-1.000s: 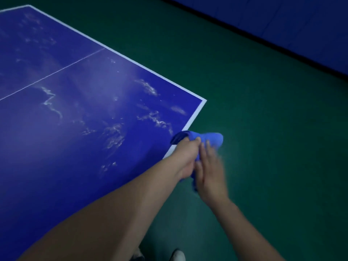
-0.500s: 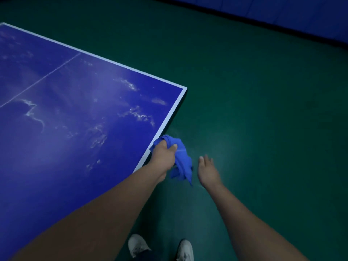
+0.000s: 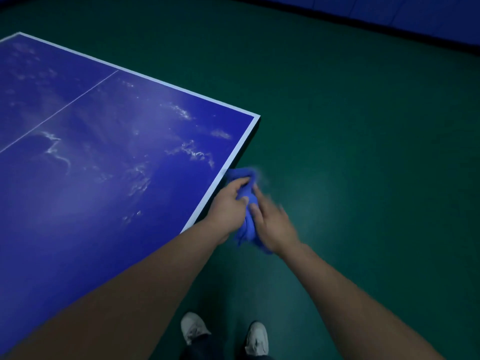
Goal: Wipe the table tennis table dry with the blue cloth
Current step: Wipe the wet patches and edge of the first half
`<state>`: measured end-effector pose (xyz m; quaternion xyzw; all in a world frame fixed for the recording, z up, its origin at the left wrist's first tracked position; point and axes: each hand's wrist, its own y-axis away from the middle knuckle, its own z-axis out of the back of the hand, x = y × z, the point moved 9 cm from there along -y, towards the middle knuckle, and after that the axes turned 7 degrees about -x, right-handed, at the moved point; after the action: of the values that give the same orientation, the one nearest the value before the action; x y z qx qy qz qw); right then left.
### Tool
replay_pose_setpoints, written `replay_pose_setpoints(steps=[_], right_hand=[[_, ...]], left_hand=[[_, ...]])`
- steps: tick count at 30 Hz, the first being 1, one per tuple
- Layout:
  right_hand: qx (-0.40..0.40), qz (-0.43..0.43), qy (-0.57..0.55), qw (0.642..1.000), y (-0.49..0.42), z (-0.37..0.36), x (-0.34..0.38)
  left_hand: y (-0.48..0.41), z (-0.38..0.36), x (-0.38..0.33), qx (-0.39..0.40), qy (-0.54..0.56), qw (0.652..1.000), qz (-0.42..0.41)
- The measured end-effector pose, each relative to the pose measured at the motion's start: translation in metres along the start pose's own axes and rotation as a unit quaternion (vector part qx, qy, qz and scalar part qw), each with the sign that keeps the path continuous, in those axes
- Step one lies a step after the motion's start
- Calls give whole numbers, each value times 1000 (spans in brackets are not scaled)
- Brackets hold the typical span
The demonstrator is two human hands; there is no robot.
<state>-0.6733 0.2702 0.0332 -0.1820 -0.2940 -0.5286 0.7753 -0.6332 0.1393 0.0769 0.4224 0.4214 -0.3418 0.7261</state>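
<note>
Looking down past both forearms, and the cloth is off the table, bunched into a tight blue wad just beyond the table's right edge, over the green floor. The left grip is clamped on it, fingers curled over the upper part and thumb pressed into the fabric, with the back of the hand just beside the white border. The right grip meets it from the other side, fingers wrapped round the lower part of the wad, though that hand is smeared with blur and its fingertips are hard to read. A lump of cloth pokes out above the two hands, level with the table's edge, and a tail hangs out below the right wrist.

On the table, pale wet streaks are scattered across the dark blue top, thickest toward the far right corner, with another curling trail over on the left. A thin white line cuts across the far left part of the surface.

Down at the near edge of the view, two light shoes stand on the floor, just right of the table. Far off at the right, a blue wall runs along the floor.
</note>
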Motion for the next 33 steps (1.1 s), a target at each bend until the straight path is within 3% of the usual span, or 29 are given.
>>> replay_pose_setpoints(steps=[1, 2, 3, 5, 7, 8, 9, 10, 11, 12, 13, 14, 15, 16, 18, 19, 20, 21, 22, 23, 25, 26, 28, 29, 30, 31, 33], right_hand=[[100, -104, 52, 988, 8, -28, -41], [118, -163, 78, 976, 10, -34, -64], [56, -167, 86, 981, 4, -22, -66], [-129, -65, 6, 989, 1, 27, -19], [-275, 82, -140, 948, 18, 76, 47], [-292, 143, -172, 930, 25, 77, 65], [-247, 163, -127, 947, 21, 52, 65], [-118, 124, -41, 984, 8, 10, 44], [27, 11, 54, 998, 5, -31, -3], [107, -110, 86, 984, 16, -49, -44], [108, -176, 84, 975, 19, -46, -65], [28, -212, 63, 975, 11, -29, -67], [-64, -180, 24, 981, 4, -8, -49], [-155, -116, -52, 980, 1, 14, -21], [-316, 31, -216, 923, 17, 60, 40], [-310, 84, -225, 920, 20, 56, 59], [-212, 100, -162, 959, 11, 24, 62], [-49, 67, -28, 996, 7, -24, 50], [76, -26, 65, 995, 12, -59, 19], [118, -59, 96, 987, 15, -78, 2], [-6, -53, -46, 998, -3, -67, 11], [-100, -78, -134, 983, -9, -50, 14], [-248, -192, -258, 914, -4, -31, -15], [-265, -270, -328, 866, 3, -35, -28], [-189, -356, -402, 822, 10, -57, -30], [-49, -412, -434, 800, 17, -84, -17], [213, -423, -485, 735, 42, -121, 34]], left_hand=[[-1, 2, 5, -4, -17, 1000, 2], [-1, 7, 8, -8, -24, 1000, 6], [-2, 13, 15, -13, -27, 999, 13], [-4, 22, 30, -13, -33, 999, 37], [-2, 20, 38, 8, -25, 998, 49], [1, 17, 37, 21, -13, 999, 47], [2, 14, 35, 31, -5, 999, 45], [2, 13, 33, 35, -3, 998, 43], [2, 15, 34, 31, -8, 998, 48], [2, 18, 35, 20, -16, 998, 56], [1, 24, 39, 1, -24, 998, 61], [2, 31, 41, -10, -22, 997, 67], [2, 35, 44, -16, -6, 996, 82], [0, 38, 49, -19, 16, 995, 101], [3, 43, 46, -34, 64, 990, 120], [5, 46, 42, -50, 82, 988, 119], [6, 46, 39, -58, 94, 987, 119], [6, 45, 40, -56, 91, 988, 116], [9, 42, 42, -47, 73, 990, 110], [10, 42, 47, -43, 62, 991, 106], [15, 50, 61, -49, 91, 986, 129], [18, 55, 67, -54, 112, 982, 141], [20, 67, 77, -75, 178, 971, 138], [22, 74, 78, -80, 218, 963, 139], [24, 80, 80, -76, 253, 954, 141], [24, 84, 81, -67, 281, 947, 142], [25, 93, 81, -53, 326, 934, 138]])
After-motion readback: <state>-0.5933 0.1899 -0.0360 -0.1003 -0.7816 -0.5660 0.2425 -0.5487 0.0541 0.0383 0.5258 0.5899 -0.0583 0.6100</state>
